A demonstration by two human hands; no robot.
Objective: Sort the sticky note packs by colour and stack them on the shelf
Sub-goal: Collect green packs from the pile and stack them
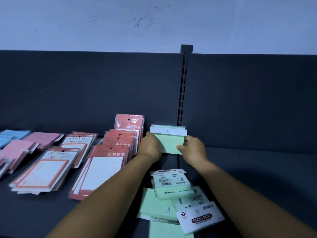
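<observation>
Risk first: the small stack of pale green sticky note packs in clear plastic sleeves (169,140) stands nearly upright at the back of the dark grey shelf (257,169), close to the back panel beside the slotted dark metal upright (182,93). Sleeves look slick, so if either side lets go before the stack is squared, packs prob. fan out or tip fwd. It also sits just beside the leaning red-orange card-backed note packs (129,124); a nudge left could knock those over and mix colours.

Grip: left hand (151,146) holds the stack's left edge, fingers curled round it; right hand (193,149) pinches the right edge w/ thumb on the front face. Both closed on the green stack.

Look of the packs: mint-green pads, white header strip w/ a punched hang hole, several layers deep. More loose green packs (171,188) lie scattered near the shelf front, incl. one w/ a white "STICKY NOTE" label (199,219) — not yet stacked.
</observation>
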